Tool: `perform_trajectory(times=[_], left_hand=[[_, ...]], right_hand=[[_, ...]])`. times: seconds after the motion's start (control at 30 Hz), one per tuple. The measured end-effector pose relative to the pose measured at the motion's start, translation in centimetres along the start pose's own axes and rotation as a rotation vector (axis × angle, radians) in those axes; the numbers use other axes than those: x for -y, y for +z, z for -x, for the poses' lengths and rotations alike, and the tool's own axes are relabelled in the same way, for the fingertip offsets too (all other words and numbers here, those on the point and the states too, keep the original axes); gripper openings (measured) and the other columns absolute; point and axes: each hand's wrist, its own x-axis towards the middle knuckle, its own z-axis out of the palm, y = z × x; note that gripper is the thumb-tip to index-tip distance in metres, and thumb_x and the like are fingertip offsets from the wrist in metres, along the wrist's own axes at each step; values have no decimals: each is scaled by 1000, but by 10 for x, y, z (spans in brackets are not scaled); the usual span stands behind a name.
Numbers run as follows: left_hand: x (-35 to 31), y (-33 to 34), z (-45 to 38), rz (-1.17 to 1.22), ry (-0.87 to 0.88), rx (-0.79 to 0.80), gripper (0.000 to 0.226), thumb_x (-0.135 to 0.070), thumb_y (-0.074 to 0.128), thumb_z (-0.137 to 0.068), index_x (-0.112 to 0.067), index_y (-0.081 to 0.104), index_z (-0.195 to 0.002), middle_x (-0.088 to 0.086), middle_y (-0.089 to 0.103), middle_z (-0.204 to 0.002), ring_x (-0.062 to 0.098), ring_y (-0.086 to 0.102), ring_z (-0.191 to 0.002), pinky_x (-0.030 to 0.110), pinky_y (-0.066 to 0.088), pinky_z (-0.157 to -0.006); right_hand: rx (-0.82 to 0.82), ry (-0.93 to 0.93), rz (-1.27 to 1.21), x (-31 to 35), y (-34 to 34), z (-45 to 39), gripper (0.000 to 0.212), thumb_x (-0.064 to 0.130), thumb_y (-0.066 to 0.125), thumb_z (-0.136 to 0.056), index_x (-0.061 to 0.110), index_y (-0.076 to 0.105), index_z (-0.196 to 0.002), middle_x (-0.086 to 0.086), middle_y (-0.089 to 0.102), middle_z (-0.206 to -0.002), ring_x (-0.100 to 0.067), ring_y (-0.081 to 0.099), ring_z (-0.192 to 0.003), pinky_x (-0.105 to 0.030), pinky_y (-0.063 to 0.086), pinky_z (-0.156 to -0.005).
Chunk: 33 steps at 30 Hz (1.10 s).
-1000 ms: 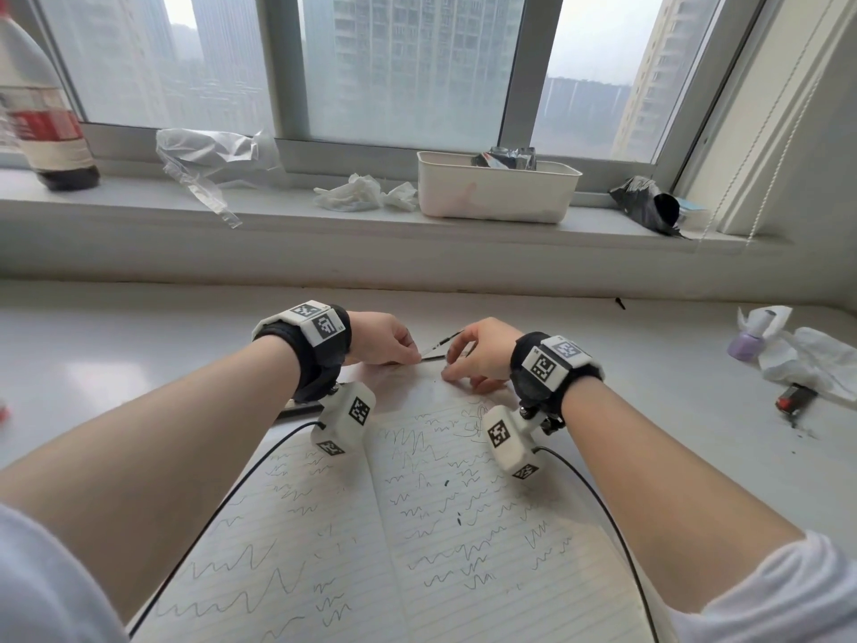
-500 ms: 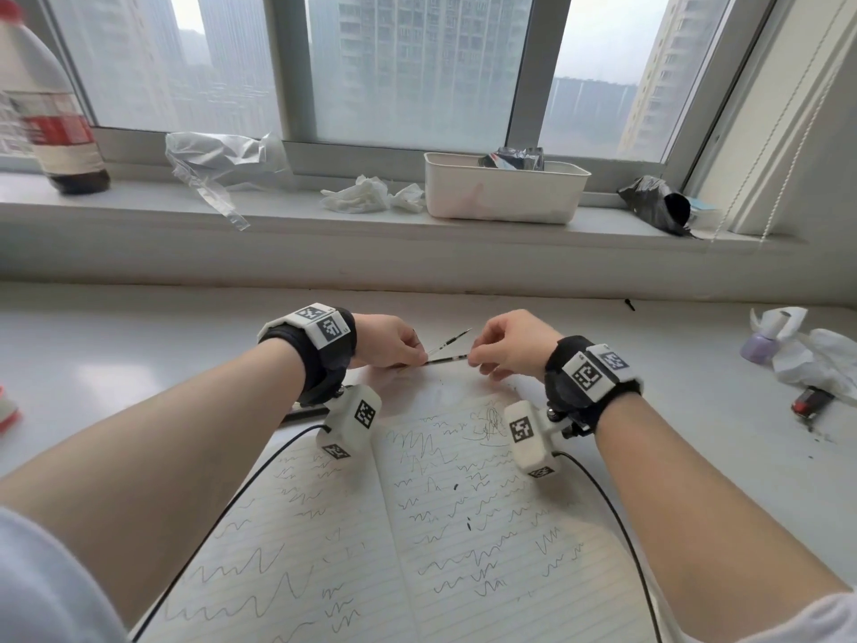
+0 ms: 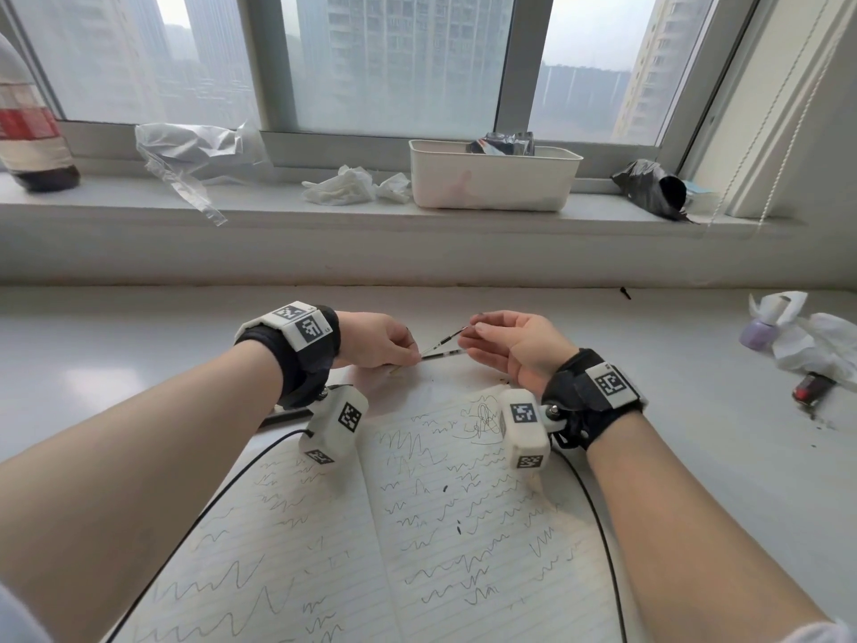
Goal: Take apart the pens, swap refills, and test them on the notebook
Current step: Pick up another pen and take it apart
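Observation:
An open lined notebook [image 3: 463, 526] covered in pen squiggles lies on the white desk in front of me. Above its top edge my left hand [image 3: 375, 341] pinches the left ends of two thin refills [image 3: 443, 348]. One refill angles up to the right and the other lies nearly level. My right hand [image 3: 514, 345] holds their right ends between thumb and fingertips, palm turned partly up. A dark pen part [image 3: 287, 415] peeks out under my left wrist at the notebook's left edge.
On the windowsill stand a dark bottle [image 3: 32, 132], crumpled plastic [image 3: 185, 150], tissues [image 3: 352, 187], a white tub [image 3: 494, 178] and a black bag [image 3: 649, 187]. At the desk's right lie a lilac bottle [image 3: 756, 331], white tissue [image 3: 825, 345] and a small red-and-black item [image 3: 811, 389].
My right hand lifted off the notebook's top edge, moved right and turned palm up, drawing the refills out between both hands. The left hand stayed in place.

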Motion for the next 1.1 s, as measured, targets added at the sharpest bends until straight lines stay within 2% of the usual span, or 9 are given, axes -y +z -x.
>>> perform_trajectory(times=[0.2,0.33,0.53,0.63,0.8,0.97,1.1], left_hand=[[-3,0,0,-23,-11,-5,15,-34,58,-94,-21,67,-91,-6,63,-82,14,52,-73,26,42,-73],[-4,1,1,-52,-19,-14,26,-35,58,-93,-13,70,-101,-5,61,-83,15,50,-74,27,40,-74],[-6,1,2,-64,-29,-20,23,-37,58,-93,-17,69,-100,-7,63,-83,14,52,-75,27,42,-74],[-6,1,3,-56,-29,-18,27,-35,57,-93,-12,70,-102,-5,61,-82,15,51,-74,26,41,-70],[-9,1,4,-85,-49,-14,18,-38,58,-93,-22,67,-94,-7,63,-79,14,53,-74,27,42,-73],[-18,3,5,-213,-46,-51,22,-40,59,-91,-23,67,-103,-7,64,-90,14,56,-82,26,44,-76],[-21,8,4,-248,-34,-110,19,-38,66,-88,-25,63,-101,-8,60,-94,14,54,-85,23,40,-75]], right_hand=[[43,-4,-40,-2,1,-1,9,-3,57,-93,-2,64,-97,-17,76,-84,-24,75,-77,-27,60,-64],[37,-22,-24,-3,2,0,7,-2,59,-92,-1,65,-96,-15,76,-82,-22,75,-74,-25,59,-63],[24,-42,-1,-2,4,1,6,-3,62,-90,0,66,-94,-15,75,-81,-22,74,-72,-24,59,-62],[14,-33,25,-2,5,1,6,-4,62,-89,-2,65,-94,-16,74,-81,-21,74,-70,-24,60,-62],[-18,21,170,0,4,3,5,-4,65,-88,-2,66,-92,-14,74,-77,-18,73,-64,-22,59,-55],[-99,89,353,4,-2,1,11,-6,71,-82,-4,68,-92,-13,69,-72,-15,65,-52,-21,54,-45],[-113,138,447,3,-3,0,8,-8,70,-81,-5,68,-88,-16,69,-72,-17,66,-51,-23,54,-47]])
